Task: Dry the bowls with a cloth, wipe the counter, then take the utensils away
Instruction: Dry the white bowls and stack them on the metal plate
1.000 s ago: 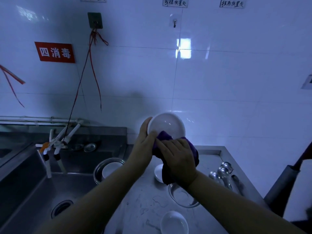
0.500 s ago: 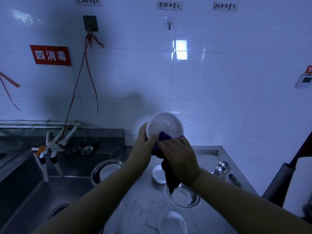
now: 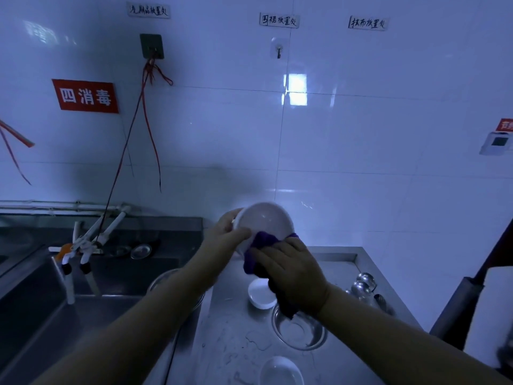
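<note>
White bowl [image 3: 263,221], at frame centre, is held tilted above the steel surface [image 3: 236,343]; left hand [image 3: 222,240] grip clamped on its rim, right hand [image 3: 294,270] grip pressing the purple cloth [image 3: 259,243] against it. Lower left, the sink [image 3: 55,315]. Below the hands sit a steel bowl [image 3: 302,332], a small white bowl [image 3: 259,297] and spoons [image 3: 363,286] near the right edge.

Head view, forward-down, close over counter [image 3: 236,343]
</note>
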